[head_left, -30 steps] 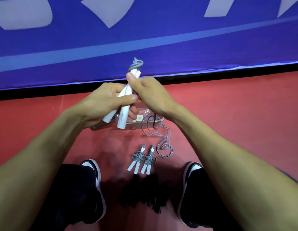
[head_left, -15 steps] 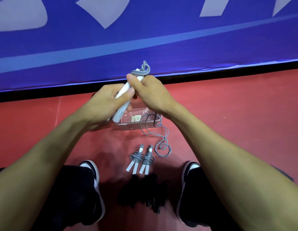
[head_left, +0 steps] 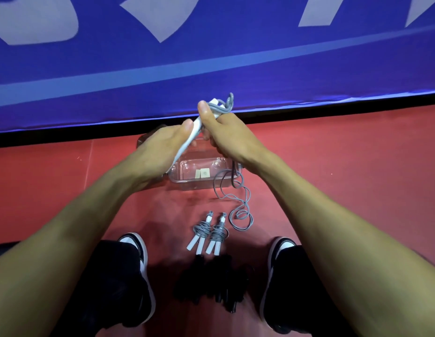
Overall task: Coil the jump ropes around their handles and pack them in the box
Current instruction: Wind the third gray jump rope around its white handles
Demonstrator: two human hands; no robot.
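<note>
My left hand (head_left: 162,148) grips the white handles (head_left: 191,135) of a jump rope, held tilted above the clear plastic box (head_left: 201,184). My right hand (head_left: 229,133) closes on the upper end of the handles and on the grey rope (head_left: 226,104) looped there. The loose grey rope tail (head_left: 240,210) hangs from my right hand across the box's right edge and curls on the floor. Two coiled grey ropes with white handles (head_left: 209,233) lie side by side on the red floor below the box. A pile of black jump ropes (head_left: 216,285) lies between my shoes.
A blue banner with pale shapes (head_left: 211,57) stands right behind the box, with a black strip along its base. My two black-and-white shoes (head_left: 136,246) (head_left: 282,249) flank the ropes on the red floor (head_left: 345,178). My forearms cross much of the lower view.
The handles have tipped further upright and moved right. My right hand has turned over their top, carrying the grey rope round. The loop at the top has shifted right.
</note>
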